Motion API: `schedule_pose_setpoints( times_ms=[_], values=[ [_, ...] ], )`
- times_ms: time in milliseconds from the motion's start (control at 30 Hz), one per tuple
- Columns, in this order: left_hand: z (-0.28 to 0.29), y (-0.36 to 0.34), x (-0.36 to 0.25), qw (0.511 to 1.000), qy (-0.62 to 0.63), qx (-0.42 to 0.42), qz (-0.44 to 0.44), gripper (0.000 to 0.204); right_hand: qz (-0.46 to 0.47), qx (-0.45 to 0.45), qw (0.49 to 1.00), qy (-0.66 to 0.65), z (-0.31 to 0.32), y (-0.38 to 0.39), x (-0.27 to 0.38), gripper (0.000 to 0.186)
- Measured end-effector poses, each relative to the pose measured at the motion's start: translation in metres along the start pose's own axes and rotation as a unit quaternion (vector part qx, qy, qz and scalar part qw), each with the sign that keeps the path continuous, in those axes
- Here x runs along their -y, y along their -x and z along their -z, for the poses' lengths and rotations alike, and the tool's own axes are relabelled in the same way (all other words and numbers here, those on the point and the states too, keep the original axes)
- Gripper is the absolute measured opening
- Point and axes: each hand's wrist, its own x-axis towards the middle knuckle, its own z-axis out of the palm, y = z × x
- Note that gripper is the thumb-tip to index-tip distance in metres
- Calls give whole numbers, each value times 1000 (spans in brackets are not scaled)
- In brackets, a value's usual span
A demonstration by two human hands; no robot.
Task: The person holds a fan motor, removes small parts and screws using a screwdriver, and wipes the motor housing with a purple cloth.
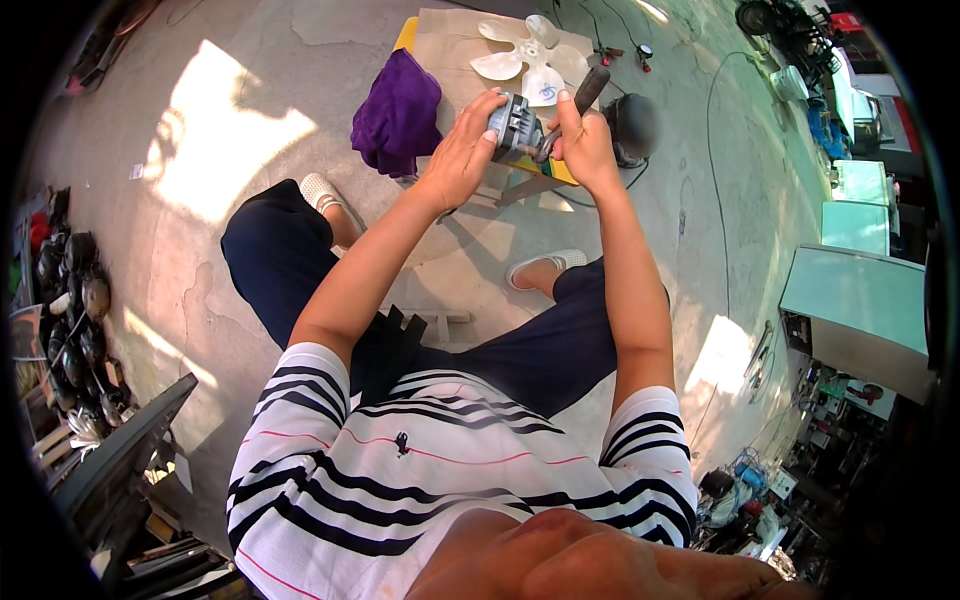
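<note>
My left hand [465,150] grips a grey metal motor [513,127] with a black band, held over a small table [449,41] with a yellow edge and a brown board top. My right hand [585,145] is closed around a dark-handled tool [592,86], whose metal end meets the motor's right side. A translucent white fan blade [529,55] with a blue mark lies at the back of the table. A purple cloth [393,110] drapes over the left corner. A round black object [633,125], blurred, sits just right of my right hand.
Cables with small clips [612,52] lie behind the table at the right. A wooden stool frame [450,317] shows between my legs. Piled dark parts [80,320] line the left side. Pale green cabinets [858,295], machinery [765,25] and clutter [760,480] line the right.
</note>
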Motion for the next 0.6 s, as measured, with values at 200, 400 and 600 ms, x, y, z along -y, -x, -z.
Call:
schedule_pose_setpoints(
  times_ms=[200, 400, 600],
  values=[
    [-2, -1, -3, 1000, 5, 1, 7, 51, -60, 34, 997, -37, 2, -12, -9, 65],
    [-5, -5, -3, 999, -33, -13, -5, 51, -42, 21, 998, -30, 6, -9, -9, 67],
    [5, -7, -5, 997, -78, 11, 24, 50, -4, -15, 1000, 8, 22, 14, -14, 67]
  ],
)
